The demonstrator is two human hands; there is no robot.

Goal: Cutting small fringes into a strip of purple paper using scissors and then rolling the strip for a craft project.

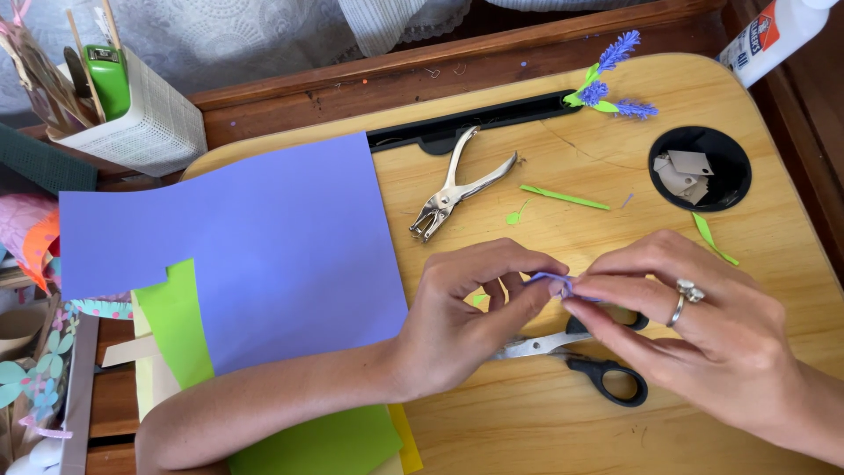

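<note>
— Wooden desk (545, 413) first, with a big violet paper sheet (264, 237) over its left part. What's in the containers?

— White perforated pot (145, 123) at the far left holds a green stapler (107, 77) and sticks; the round black cup recess (730, 189) holds grey card tags (684, 171).

— And the hands?

— Left hand (462, 321) and right hand (703, 330) meet fingertip to fingertip, both pinched shut on a small strip of violet paper (556, 281), which sits between them above the black-handled scissors (580, 352).

— Its direction?

— Long axis runs roughly left to right; the ends are hidden by fingers.
</note>
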